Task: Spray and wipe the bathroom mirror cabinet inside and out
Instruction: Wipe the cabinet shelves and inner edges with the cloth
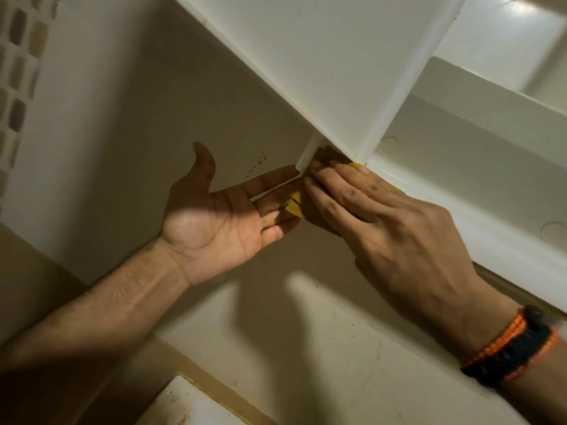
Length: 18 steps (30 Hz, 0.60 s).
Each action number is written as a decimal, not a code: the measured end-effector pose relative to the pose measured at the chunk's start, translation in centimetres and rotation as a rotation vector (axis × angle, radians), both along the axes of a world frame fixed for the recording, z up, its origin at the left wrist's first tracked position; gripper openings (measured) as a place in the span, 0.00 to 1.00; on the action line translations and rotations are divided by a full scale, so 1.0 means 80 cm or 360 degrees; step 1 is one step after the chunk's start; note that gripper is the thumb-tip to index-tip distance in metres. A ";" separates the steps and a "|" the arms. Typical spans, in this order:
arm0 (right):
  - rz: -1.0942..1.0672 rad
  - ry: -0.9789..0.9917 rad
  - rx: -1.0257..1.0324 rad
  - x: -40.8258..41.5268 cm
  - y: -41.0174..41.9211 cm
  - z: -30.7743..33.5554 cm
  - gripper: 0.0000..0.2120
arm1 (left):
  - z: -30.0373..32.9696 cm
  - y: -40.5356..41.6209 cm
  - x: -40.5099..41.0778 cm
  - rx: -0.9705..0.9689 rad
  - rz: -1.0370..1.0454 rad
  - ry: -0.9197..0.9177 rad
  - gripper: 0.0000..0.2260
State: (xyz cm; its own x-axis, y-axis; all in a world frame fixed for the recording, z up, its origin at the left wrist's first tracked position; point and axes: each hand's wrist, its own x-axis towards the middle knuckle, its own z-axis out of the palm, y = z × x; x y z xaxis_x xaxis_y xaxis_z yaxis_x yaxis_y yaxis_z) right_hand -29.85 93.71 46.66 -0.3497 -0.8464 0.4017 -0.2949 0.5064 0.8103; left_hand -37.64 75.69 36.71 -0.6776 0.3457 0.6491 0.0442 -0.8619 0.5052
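Observation:
The white plastic mirror cabinet (478,185) fills the upper right, its door (294,62) swung open and its inner shelves showing. At the door's lower hinge corner, my right hand (389,228) presses a yellow cloth (296,205) flat with its fingers against the cabinet's bottom edge. Most of the cloth is hidden under that hand. My left hand (221,219) is palm up with fingers spread, and its fingertips reach under the door's lower corner beside the cloth.
The pale wall (129,124) behind has dark specks near the door corner. A strip of mosaic tiles (18,72) runs down the far left. A white surface (190,406) shows at the bottom. A dark and orange band sits on my right wrist (509,348).

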 end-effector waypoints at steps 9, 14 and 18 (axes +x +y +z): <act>0.0026 -0.0038 -0.0031 -0.002 -0.001 -0.002 0.39 | 0.006 -0.011 -0.004 -0.0091 -0.0003 -0.0026 0.50; 0.0044 -0.0054 -0.0052 -0.006 0.010 -0.004 0.37 | 0.006 -0.015 -0.005 -0.0117 0.0002 -0.0028 0.50; 0.0113 -0.0077 -0.0100 0.002 0.017 -0.005 0.36 | 0.007 -0.015 -0.005 -0.0165 0.0047 -0.0060 0.49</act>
State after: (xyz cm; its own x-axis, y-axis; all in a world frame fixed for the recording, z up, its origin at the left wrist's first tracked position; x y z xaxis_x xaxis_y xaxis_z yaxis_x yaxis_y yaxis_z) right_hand -29.71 95.09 46.23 -0.3098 -0.8436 0.4386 -0.3700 0.5319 0.7617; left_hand -38.04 74.52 37.30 -0.7117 0.3893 0.5848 0.0479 -0.8036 0.5932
